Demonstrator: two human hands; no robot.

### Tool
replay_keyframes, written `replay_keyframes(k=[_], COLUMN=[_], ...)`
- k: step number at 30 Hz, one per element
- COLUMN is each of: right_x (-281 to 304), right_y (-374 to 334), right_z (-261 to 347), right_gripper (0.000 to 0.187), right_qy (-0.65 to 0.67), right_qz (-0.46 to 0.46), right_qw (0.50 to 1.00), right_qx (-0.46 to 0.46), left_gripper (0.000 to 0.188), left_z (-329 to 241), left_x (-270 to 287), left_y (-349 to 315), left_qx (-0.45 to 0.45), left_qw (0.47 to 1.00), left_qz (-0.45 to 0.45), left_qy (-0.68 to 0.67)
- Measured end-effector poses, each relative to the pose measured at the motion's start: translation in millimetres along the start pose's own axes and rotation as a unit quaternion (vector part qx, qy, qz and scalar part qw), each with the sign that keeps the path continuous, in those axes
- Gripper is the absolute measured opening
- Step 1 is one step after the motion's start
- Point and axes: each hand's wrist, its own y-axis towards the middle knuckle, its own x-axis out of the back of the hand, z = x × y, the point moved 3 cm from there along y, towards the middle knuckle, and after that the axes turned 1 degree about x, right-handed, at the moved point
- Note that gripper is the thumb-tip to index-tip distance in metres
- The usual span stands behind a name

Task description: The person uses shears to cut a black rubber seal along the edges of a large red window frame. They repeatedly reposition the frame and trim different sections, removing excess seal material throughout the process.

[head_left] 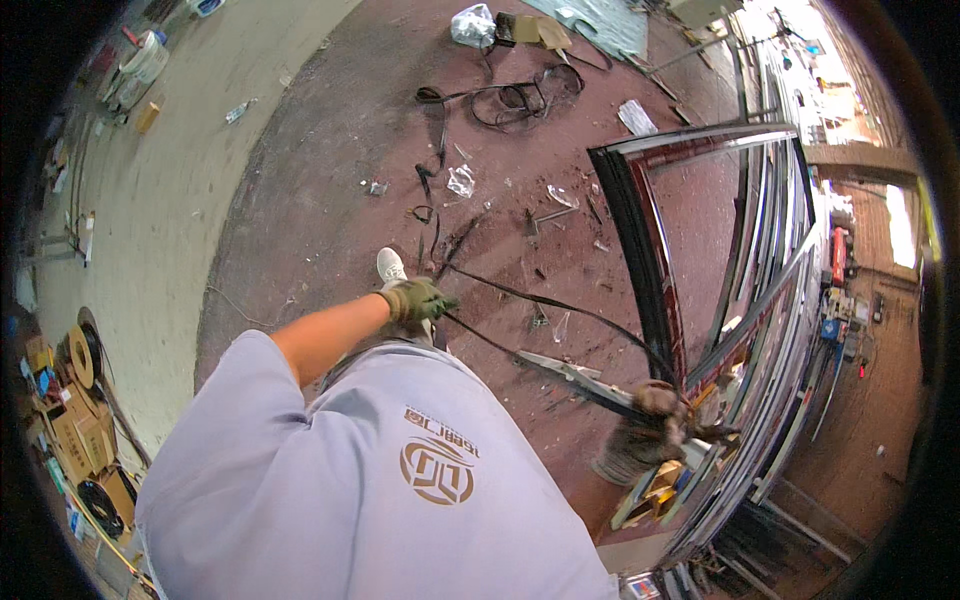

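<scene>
My left hand (415,300), in a green work glove, is closed around a long black rubber strip (487,341) in front of my body. From there the strip stretches right to my right hand (650,422), also gloved and somewhat blurred. Its fingers are bent at the near corner of a dark red and black window frame (640,250), where the strip meets the frame; the exact grip is partly hidden. Another run of black strip (555,300) loops from near my left hand to the frame's lower corner. The frame leans against long metal profiles.
Tangled black strip (515,100) lies on the reddish floor ahead, among crumpled plastic scraps (461,181). Stacked profiles (775,240) stand along the right. Cardboard boxes (85,440) are at the left, a white bucket (148,60) at the far left. My white shoe (391,264) is near the left hand.
</scene>
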Motion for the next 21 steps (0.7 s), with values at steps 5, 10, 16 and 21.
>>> replay_keyframes(k=[5, 10, 16, 21], right_x=[48.4, 115.9, 160.6, 132.8], right_y=[-103.2, -212.9, -240.4, -216.1], right_z=[130.9, 190.6, 173.3, 96.3], right_gripper=[0.025, 0.022, 0.016, 0.016], right_qy=[-0.072, -0.133, -0.058, 0.052], right_qz=[-0.050, -0.243, -0.159, -0.147], right_qw=[0.982, 0.923, 0.957, 0.979], right_qx=[0.165, 0.268, 0.234, 0.129], left_gripper=[0.044, 0.045, 0.044, 0.040], left_z=[6.5, -31.3, -96.9, -79.3], left_x=[3.3, 47.2, 122.6, 115.4], left_y=[-54.9, -98.5, -122.4, -98.2], left_qx=[0.044, 0.193, 0.129, 0.248], left_qw=[0.990, 0.965, 0.943, 0.945], left_qz=[-0.132, -0.179, -0.307, -0.214], left_qy=[0.000, -0.006, -0.023, 0.029])
